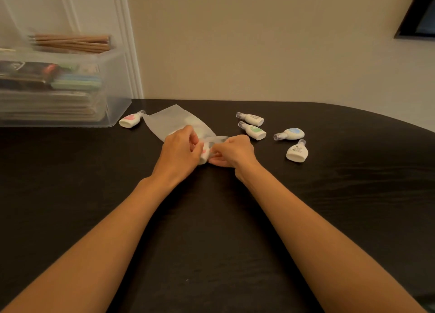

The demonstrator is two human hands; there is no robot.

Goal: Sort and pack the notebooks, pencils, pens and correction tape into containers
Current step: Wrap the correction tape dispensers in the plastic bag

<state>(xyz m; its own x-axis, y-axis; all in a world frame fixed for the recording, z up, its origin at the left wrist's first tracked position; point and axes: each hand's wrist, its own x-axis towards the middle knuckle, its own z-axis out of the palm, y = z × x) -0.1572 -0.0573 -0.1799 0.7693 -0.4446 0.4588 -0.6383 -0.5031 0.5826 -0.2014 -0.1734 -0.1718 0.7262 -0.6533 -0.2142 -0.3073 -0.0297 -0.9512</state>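
A frosted plastic bag [175, 122] lies flat on the dark table [211, 230], its mouth towards me. My left hand [180, 151] grips a white correction tape with a pink label [205, 154] at the bag's mouth. My right hand [233, 151] pinches the bag's open edge beside it. Another pink-labelled tape [130, 120] lies left of the bag. Several loose tapes lie to the right: a white one [251, 118], a green one [253, 130], a blue one [290, 133] and a white one [297, 151].
A clear plastic box [113, 82] stands at the back left, holding stacked notebooks [51, 107] and coloured packs. Wooden pencils [73, 43] lie on top of it. A pale wall [259, 42] runs behind the table.
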